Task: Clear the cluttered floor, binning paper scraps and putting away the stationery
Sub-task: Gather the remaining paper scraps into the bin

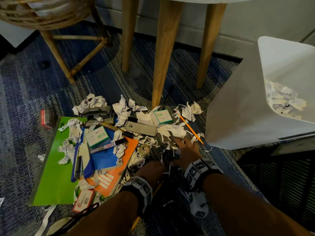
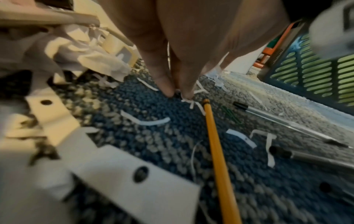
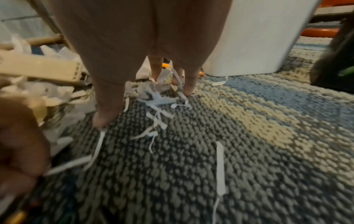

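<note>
White paper strips and crumpled paper (image 1: 121,108) litter the blue carpet, mixed with stationery: a green folder (image 1: 56,159), an orange notebook (image 1: 115,174), a grey stapler (image 1: 140,128), a tape roll (image 1: 144,149) and an orange pencil (image 1: 191,130). My left hand (image 1: 153,165) is down on the carpet; in the left wrist view its fingertips (image 2: 178,94) pinch together at a small paper strip (image 2: 189,101) beside a yellow pencil (image 2: 216,151). My right hand (image 1: 185,145) lies spread, and in its wrist view the right hand (image 3: 145,104) straddles a clump of scraps (image 3: 157,91), fingertips on the carpet.
A white bin (image 1: 247,108) with scraps inside stands just right of my right hand. Wooden table legs (image 1: 162,57) and a wicker stool (image 1: 56,48) stand behind the clutter. A dark slotted basket (image 2: 316,75) sits at the right. Two pens (image 2: 287,124) lie near the pencil.
</note>
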A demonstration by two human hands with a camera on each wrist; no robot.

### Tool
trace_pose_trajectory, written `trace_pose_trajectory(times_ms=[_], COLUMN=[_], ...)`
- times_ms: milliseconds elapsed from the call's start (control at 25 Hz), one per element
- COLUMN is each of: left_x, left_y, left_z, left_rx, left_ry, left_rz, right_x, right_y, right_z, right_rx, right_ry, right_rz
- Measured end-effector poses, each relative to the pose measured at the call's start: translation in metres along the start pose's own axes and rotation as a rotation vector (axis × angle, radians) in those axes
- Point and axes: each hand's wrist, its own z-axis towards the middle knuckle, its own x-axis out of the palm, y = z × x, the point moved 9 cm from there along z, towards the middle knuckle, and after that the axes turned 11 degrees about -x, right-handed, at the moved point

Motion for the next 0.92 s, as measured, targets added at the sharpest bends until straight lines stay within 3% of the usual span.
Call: trace_pose_trajectory(times_ms=[120, 280, 320, 400, 480, 560, 720, 800, 880, 920], left_x=[-0.003, -0.028, -0.036, -0.042, -0.033, -0.021, -0.021, -0.014, -0.011, -0.013], left_y=[0.006, 0.006, 0.003, -0.001, 0.0, 0.002, 0.004, 0.004, 0.006, 0.008], left_z=[-0.007, 0.004, 0.01, 0.024, 0.039, 0.045, 0.029, 0.018, 0.014, 0.014], left_rx=[-0.005, -0.043, -0.032, -0.036, -0.067, -0.062, 0.019, 0.061, 0.059, 0.053], left_ry=[-0.009, -0.189, -0.238, -0.238, -0.123, -0.02, -0.12, -0.101, -0.081, -0.084], left_rz=[-0.053, -0.116, -0.111, -0.085, -0.023, 0.051, 0.073, 0.125, 0.092, 0.047], right_x=[0.014, 0.02, 0.011, -0.027, -0.055, -0.064, -0.038, -0.022, -0.015, -0.014], right_y=[0.009, 0.008, 0.009, 0.014, 0.014, 0.005, 0.007, 0.009, 0.004, 0.005], right_z=[-0.002, -0.023, -0.029, -0.039, -0.036, -0.01, 0.043, 0.047, 0.035, 0.025], right_rx=[-0.062, -0.091, -0.107, -0.114, -0.024, 0.045, -0.083, -0.107, -0.084, -0.104], right_ry=[-0.069, -0.095, -0.174, -0.487, -0.651, -0.568, -0.093, 0.05, 0.046, -0.023], right_rz=[-0.004, 0.08, 0.128, 0.056, -0.097, -0.04, 0.069, -0.009, -0.117, -0.107])
